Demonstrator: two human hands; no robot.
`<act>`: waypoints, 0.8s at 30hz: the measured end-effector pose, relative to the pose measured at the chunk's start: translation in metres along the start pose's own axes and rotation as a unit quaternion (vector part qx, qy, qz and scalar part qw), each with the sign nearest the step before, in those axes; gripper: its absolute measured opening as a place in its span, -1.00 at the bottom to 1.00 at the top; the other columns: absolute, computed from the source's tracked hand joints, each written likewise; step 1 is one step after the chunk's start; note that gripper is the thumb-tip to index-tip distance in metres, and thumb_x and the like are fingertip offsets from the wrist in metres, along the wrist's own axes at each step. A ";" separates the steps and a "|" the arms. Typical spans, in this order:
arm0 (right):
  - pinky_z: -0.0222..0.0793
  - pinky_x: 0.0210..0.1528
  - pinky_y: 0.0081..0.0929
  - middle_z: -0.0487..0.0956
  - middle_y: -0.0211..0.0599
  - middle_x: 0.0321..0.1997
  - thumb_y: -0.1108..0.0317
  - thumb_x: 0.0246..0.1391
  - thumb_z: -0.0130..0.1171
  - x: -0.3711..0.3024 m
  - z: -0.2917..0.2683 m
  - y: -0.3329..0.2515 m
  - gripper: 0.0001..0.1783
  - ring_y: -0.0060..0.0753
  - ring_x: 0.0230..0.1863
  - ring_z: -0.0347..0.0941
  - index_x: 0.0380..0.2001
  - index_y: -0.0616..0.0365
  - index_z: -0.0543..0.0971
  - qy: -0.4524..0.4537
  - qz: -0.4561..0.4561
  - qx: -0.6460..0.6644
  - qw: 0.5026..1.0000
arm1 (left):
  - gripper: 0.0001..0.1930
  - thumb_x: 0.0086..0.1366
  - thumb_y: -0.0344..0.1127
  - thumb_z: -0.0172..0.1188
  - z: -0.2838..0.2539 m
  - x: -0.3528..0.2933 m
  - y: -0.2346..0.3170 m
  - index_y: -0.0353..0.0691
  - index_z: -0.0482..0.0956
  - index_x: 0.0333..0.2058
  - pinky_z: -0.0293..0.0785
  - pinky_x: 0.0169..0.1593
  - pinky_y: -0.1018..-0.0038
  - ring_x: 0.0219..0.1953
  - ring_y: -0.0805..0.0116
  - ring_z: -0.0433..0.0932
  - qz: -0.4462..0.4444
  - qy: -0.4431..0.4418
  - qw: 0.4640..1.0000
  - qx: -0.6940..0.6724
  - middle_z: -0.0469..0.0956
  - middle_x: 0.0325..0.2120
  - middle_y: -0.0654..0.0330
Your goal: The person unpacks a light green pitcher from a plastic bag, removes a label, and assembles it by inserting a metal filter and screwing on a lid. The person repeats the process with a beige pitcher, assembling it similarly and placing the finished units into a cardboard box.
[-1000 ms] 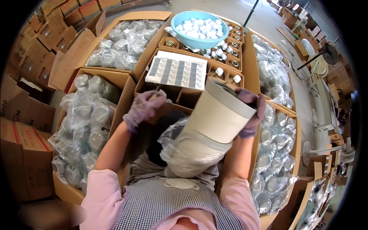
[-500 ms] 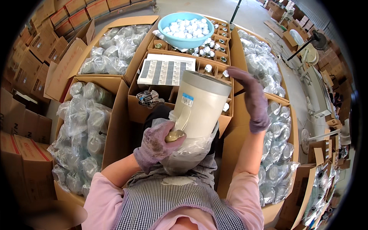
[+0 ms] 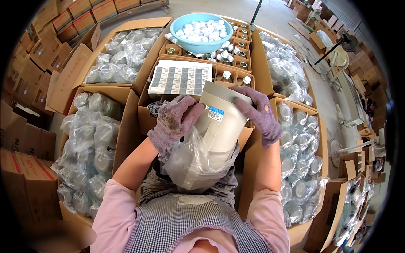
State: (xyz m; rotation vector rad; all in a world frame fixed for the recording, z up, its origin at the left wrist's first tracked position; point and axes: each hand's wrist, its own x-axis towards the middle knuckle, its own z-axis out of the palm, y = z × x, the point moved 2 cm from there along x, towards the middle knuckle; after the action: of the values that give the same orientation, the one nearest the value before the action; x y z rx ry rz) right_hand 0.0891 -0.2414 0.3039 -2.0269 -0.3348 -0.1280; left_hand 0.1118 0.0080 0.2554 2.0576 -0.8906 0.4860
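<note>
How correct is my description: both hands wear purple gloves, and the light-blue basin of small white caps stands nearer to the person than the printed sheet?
Not nearer: the head view shows the light-blue basin of small white caps standing farther away than the printed sheet. The left hand and right hand do both wear purple gloves.

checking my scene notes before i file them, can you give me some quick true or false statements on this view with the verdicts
1. The right hand is at the grey rim of the cream container. True.
2. The left hand is bare. False: the left hand is gloved.
3. The printed sheet lies nearer the person than the blue basin. True.
4. The basin holds green bottles. False: it holds white caps.
</note>
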 end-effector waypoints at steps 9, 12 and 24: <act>0.53 -0.04 -0.36 0.66 -0.09 -0.15 0.07 -0.18 0.47 0.007 -0.008 -0.045 -0.25 -0.23 -0.15 0.64 0.10 0.19 0.55 -0.098 0.055 -0.190 0.975 | -0.89 0.19 -0.42 0.30 0.006 0.001 0.008 -0.25 0.60 -0.30 0.46 -0.39 0.34 -0.47 0.12 0.55 -0.009 0.008 0.999 -0.031 0.54 -0.46 0.12; 0.54 -0.05 -0.35 0.67 -0.11 -0.18 0.02 -0.23 0.50 0.002 -0.004 -0.047 -0.24 -0.21 -0.17 0.65 0.04 0.22 0.57 -0.046 0.079 -0.195 0.977 | -0.88 0.19 -0.40 0.31 0.009 0.005 0.011 -0.25 0.60 -0.31 0.46 -0.39 0.33 -0.47 0.12 0.55 -0.015 0.008 0.998 -0.054 0.54 -0.46 0.11; 0.53 -0.07 -0.34 0.67 -0.14 -0.23 -0.07 -0.38 0.56 -0.005 0.008 -0.038 -0.21 -0.20 -0.19 0.64 -0.10 0.22 0.61 0.038 0.050 -0.207 0.976 | -0.74 0.00 -0.29 0.49 0.006 0.024 0.021 -0.22 0.54 -0.52 0.38 -0.50 0.36 -0.59 0.20 0.50 0.001 -0.019 0.993 -0.115 0.47 -0.63 0.19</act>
State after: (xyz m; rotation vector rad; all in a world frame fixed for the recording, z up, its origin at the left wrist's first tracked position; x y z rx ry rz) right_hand 0.0725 -0.2191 0.3320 -2.4396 -0.1652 -0.2287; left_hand 0.1125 -0.0152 0.2779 1.8607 -0.9254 0.3295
